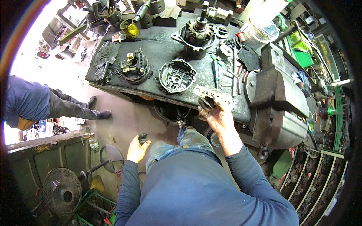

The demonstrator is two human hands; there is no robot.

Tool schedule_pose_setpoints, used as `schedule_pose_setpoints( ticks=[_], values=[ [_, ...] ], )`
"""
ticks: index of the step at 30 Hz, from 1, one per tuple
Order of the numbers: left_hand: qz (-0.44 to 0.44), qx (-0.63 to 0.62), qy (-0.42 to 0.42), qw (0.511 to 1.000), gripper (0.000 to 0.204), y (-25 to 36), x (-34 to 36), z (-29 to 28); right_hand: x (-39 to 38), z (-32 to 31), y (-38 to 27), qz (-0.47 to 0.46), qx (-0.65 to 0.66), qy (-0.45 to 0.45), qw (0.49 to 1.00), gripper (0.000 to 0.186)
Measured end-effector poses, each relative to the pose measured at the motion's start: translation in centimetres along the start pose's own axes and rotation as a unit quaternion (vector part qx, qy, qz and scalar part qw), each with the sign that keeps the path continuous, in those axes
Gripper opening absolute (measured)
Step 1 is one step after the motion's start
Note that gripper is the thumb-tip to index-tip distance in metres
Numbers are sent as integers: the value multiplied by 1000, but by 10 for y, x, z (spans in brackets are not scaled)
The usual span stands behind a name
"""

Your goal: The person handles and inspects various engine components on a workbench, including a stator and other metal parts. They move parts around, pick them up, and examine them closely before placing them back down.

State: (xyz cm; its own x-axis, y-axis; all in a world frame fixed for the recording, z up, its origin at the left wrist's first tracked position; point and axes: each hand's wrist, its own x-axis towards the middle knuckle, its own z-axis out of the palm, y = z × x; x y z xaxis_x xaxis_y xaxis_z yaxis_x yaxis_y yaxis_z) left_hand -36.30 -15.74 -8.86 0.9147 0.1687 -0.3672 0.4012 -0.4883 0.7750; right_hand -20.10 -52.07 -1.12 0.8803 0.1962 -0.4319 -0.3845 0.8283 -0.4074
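Note:
My right hand [217, 115] reaches to the front edge of the grimy workbench [158, 51] and grips a flat grey metal part with fins [213, 96] lying there. My left hand [136, 147] hangs low beside my raised knee and is closed around a small dark object [143, 137]. On the bench lie a round dark housing cover [176, 76], a round part with a brass-coloured centre [134, 67], and a larger dark motor-like assembly with a shaft [197, 34].
A big grey bench vise [277, 100] stands at the right of the bench. Screwdrivers and rods [226, 71] lie beside it. A white bucket [260, 32] sits at the back. Another person [34, 103] bends at the left. A fan [62, 190] stands lower left.

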Motion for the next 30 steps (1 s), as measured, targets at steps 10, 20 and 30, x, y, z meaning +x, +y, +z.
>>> schedule_pose_setpoints(
  ticks=[10, 20, 30],
  values=[
    [-37, 188, 17, 981, 37, -29, 67, -44, 57, 27, -15, 19, -32, 98, 994, 34],
    [-205, 104, -32, 973, 36, -130, 105, -114, 96, 87, 15, 80, -9, 109, 991, 21],
    [-410, -46, 19, 911, 24, -230, 111, -159, 114, 100, 39, 67, -10, 188, 980, 18]
  ],
)
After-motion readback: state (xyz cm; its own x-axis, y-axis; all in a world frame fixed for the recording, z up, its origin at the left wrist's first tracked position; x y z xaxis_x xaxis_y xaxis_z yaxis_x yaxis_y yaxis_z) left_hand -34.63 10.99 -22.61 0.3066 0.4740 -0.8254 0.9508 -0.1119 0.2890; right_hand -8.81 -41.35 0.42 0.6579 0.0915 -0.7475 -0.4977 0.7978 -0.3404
